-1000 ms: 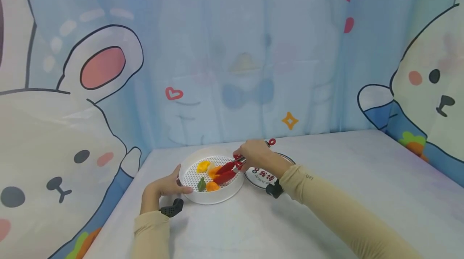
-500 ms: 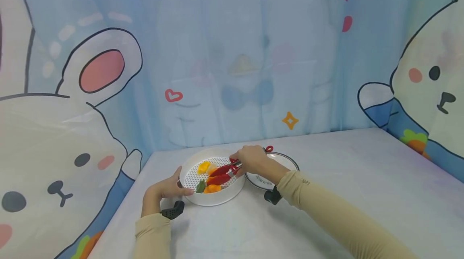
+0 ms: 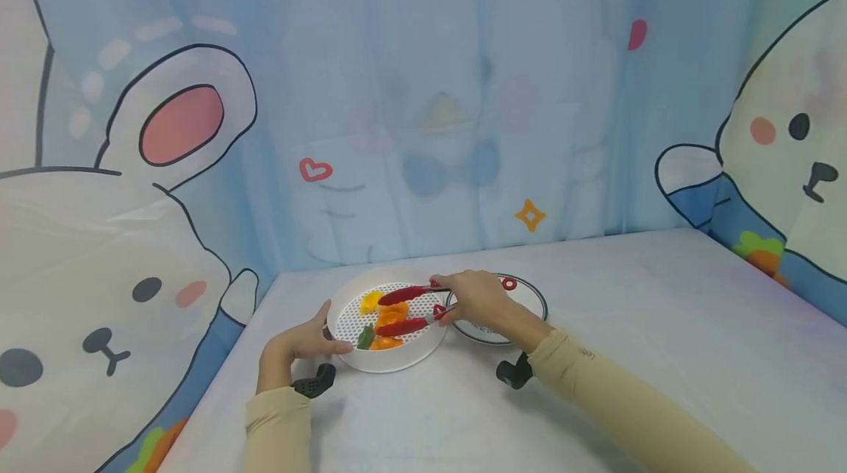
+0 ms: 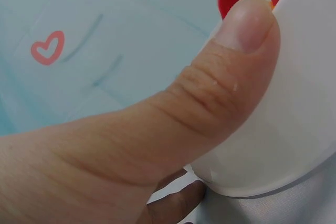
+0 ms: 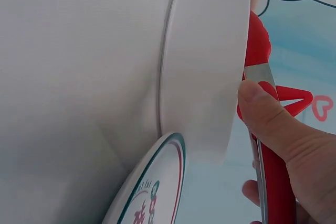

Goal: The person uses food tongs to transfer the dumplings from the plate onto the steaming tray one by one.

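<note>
A round white steamer basket [image 3: 392,363] with a perforated floor stands on the table. My left hand [image 3: 298,341] holds its left side, the thumb [image 4: 247,35] lying along the outer wall in the left wrist view. In my right hand [image 3: 484,301] is a pair of red-tipped tongs [image 3: 405,296], gripped by the handles with arms spread apart over the basket. Between and beside the tips lie a yellow piece [image 3: 372,302], orange pieces [image 3: 385,343] and a green leaf-like piece [image 3: 366,337]. The right wrist view shows the right thumb [image 5: 268,114] pressed on the tongs [image 5: 279,187].
A white plate [image 3: 531,299] with a dark rim and red lettering sits right beside the basket, partly under the right hand. The pale tabletop [image 3: 629,311] stretches to the right. A blue cartoon curtain [image 3: 370,90] hangs behind the table's far edge.
The tongs' arms, close together before, have spread apart, and the orange pieces show between them. My right hand has shifted slightly right. My left hand keeps its place on the basket.
</note>
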A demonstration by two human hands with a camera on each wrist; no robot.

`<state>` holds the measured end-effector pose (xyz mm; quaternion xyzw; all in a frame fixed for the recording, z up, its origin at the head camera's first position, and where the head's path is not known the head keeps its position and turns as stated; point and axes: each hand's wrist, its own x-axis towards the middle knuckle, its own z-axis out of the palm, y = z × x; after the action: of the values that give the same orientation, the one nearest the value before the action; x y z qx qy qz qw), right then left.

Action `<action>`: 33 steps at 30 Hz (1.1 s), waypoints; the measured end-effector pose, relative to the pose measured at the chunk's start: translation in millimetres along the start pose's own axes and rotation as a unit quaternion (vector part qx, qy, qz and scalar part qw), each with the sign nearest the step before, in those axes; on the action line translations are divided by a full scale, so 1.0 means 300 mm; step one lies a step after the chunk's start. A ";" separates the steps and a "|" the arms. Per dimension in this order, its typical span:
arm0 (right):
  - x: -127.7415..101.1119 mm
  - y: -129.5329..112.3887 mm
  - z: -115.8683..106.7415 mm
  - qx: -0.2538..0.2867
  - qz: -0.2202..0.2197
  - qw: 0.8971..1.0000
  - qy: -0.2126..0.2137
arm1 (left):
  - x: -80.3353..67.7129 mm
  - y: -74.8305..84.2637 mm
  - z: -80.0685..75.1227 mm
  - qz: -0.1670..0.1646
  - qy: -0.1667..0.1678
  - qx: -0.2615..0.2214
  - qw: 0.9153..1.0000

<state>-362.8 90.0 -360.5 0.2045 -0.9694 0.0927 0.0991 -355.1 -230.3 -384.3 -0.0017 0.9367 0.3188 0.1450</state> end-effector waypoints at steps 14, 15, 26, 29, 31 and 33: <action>-0.120 0.249 0.042 0.159 0.152 0.970 0.106 | -0.006 0.005 -0.015 0.006 -0.005 -0.005 1.000; -0.123 0.267 0.052 0.160 0.162 0.969 0.098 | -0.007 0.005 -0.013 0.008 -0.006 -0.005 1.000; -0.125 0.352 0.088 0.128 0.185 0.972 0.061 | -0.005 0.008 -0.013 0.014 -0.002 0.000 1.000; -0.131 0.353 0.091 0.122 0.189 0.973 0.050 | -0.004 0.005 -0.010 0.010 -0.004 0.001 1.000; -0.136 0.352 0.092 0.118 0.190 0.974 0.047 | -0.004 0.003 -0.007 0.009 -0.005 0.000 1.000; -0.139 0.347 0.095 0.112 0.189 0.974 0.048 | -0.006 0.003 -0.003 0.008 -0.005 -0.001 1.000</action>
<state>-373.1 192.9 -412.0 0.0222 -0.9682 0.2273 0.1023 -353.6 -230.3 -382.7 0.0070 0.9355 0.3212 0.1472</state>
